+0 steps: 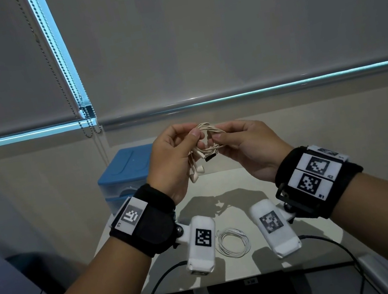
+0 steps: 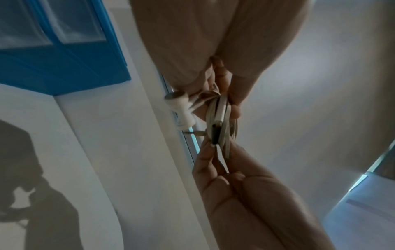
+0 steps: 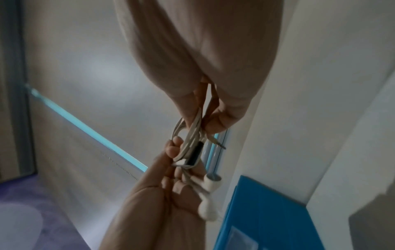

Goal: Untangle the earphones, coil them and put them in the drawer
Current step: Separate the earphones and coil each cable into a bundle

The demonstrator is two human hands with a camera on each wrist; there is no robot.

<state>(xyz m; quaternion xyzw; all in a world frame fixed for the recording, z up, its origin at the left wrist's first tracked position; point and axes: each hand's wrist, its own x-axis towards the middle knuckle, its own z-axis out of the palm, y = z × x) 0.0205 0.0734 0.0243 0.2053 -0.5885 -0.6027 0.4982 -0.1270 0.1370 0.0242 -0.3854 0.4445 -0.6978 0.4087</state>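
Note:
I hold a beige coil of earphones in the air above the white table. My left hand pinches its left side and my right hand pinches its right side. Two earbuds dangle below my left palm, and a black inline piece hangs under the coil. The left wrist view shows the coil edge-on between my left hand and right hand. In the right wrist view, my right hand and left hand grip the coil. The blue drawer unit stands at the table's back left.
A second, white coil of earphones lies on the table near me, between the two wrist cameras. Black cables run off the front edge. A roller blind with a bead chain hangs behind the table.

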